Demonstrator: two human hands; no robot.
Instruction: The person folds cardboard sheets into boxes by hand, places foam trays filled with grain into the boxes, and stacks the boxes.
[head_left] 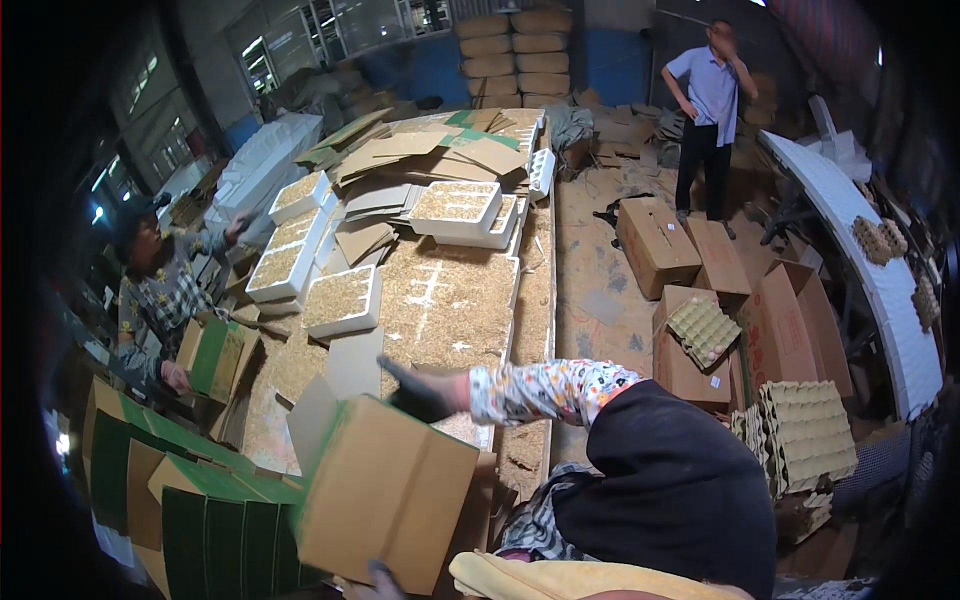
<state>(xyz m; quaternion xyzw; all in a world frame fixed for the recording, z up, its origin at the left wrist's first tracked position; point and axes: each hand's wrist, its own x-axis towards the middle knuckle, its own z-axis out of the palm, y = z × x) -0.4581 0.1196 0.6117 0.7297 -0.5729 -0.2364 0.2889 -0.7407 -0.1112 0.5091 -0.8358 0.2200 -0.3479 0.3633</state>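
Head view: a brown carton is tilted beside green-sided cartons, right hand at its upper edge, left hand apparently at its lower edge; whether either grip is closed cannot be determined.

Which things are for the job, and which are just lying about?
Seems part of the job:
tilted green and brown cardboard box, with the left hand at its lower edge and the right hand by its top
green and brown boxes beside it

Probably just lying about:
egg trays
stacked bales
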